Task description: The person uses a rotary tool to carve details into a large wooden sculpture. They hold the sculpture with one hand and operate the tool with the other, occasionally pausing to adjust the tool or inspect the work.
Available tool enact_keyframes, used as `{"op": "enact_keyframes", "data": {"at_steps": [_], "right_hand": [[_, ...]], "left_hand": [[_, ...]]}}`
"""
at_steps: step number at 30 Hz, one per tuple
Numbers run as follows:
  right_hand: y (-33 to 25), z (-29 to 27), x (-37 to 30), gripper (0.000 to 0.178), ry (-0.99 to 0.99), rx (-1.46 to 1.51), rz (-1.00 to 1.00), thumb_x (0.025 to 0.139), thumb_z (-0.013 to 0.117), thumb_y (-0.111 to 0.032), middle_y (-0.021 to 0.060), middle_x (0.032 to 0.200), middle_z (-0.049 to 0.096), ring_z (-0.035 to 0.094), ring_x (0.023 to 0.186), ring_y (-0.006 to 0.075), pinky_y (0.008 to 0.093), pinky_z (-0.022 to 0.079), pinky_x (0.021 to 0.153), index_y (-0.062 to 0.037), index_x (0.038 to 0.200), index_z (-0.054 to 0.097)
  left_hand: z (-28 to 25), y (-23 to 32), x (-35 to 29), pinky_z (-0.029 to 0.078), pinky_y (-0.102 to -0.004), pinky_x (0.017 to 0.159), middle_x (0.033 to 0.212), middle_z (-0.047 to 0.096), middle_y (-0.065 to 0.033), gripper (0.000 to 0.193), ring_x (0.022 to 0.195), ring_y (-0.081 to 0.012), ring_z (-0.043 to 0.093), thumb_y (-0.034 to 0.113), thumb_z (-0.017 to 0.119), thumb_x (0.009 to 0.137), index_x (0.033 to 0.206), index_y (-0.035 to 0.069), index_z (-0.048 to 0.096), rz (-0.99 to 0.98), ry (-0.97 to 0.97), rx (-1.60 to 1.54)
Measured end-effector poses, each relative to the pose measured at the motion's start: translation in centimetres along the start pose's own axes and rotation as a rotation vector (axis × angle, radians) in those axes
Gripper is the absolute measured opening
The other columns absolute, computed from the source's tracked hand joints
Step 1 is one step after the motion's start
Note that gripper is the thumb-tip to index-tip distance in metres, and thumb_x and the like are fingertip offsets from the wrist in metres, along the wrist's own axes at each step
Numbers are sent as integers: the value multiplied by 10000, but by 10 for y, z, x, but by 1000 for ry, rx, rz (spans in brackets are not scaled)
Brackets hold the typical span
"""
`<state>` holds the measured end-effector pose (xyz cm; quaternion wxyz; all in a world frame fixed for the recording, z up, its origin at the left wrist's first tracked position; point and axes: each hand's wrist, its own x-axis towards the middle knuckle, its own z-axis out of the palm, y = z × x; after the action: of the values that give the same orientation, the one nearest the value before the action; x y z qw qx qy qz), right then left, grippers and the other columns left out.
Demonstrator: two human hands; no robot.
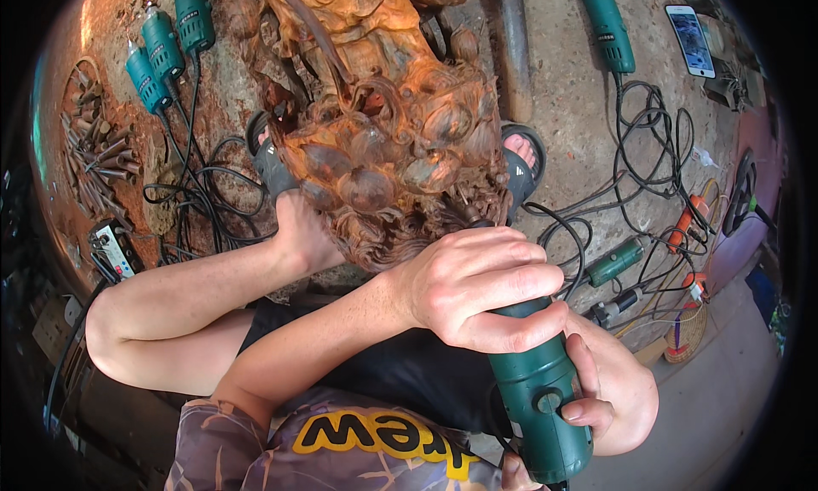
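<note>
Both my hands are closed round a green electric die grinder [535, 389], held at a slant over my lap. My left hand [486, 287] wraps its front end, knuckles up. From the far side, my right hand [592, 389] grips the body lower down, beside a round cap; part of that hand is hidden behind the tool. Directly ahead lies a brown wood carving [366, 150] with rounded fruit-like knobs and curling strands. The grinder's front points at the carving's near right edge. My left hand hides its tip, so I cannot tell whether it touches the wood.
Three green grinders [164, 44] stand at the far left, their black cords tangled below. Another grinder [607, 27] and a phone [690, 41] lie far right. Slender metal tools [102, 142] are heaped left, above a power strip [118, 248]. My sandalled feet [521, 155] flank the carving.
</note>
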<state>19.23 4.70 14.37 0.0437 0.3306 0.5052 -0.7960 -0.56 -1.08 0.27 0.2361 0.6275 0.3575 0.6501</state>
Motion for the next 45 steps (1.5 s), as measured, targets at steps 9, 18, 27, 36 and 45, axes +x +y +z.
{"op": "enact_keyframes", "data": {"at_steps": [9,18,27,36,45], "right_hand": [[2,2,-1,928,9,-8,-1,824,744,-290,228,1529,463,427,1456,364,407,317,1232,127,1554,353],[4,4,-3,934,14,-11,-6,829,749,-301,245,1529,467,434,1458,382,412,324,1234,143,1550,356],[7,6,-3,940,9,-31,-8,835,754,-313,261,1529,472,441,1459,401,416,330,1235,159,1545,358],[-5,15,16,948,-43,-201,-53,840,758,-324,277,1530,477,448,1461,420,421,337,1236,175,1541,360],[-19,20,22,957,-107,-297,-74,845,763,-336,293,1530,481,455,1463,439,425,344,1237,190,1536,363]], "left_hand": [[0,1,-1,592,-363,639,1005,687,-115,184,790,-274,692,131,827,780,948,92,765,10,8,-5],[0,1,-3,585,-369,638,1013,688,-122,169,789,-282,693,132,825,782,936,93,767,11,12,-16],[-3,-3,-4,618,-351,589,1008,740,-169,363,757,-262,745,185,886,776,1073,61,720,86,-17,-23],[-10,26,-6,638,-338,735,993,695,-114,212,836,-246,724,140,775,820,1018,90,718,117,-54,-63],[-17,5,-12,624,-375,687,1013,726,-143,259,833,-274,736,123,803,846,1075,37,718,156,-82,-112]]}}
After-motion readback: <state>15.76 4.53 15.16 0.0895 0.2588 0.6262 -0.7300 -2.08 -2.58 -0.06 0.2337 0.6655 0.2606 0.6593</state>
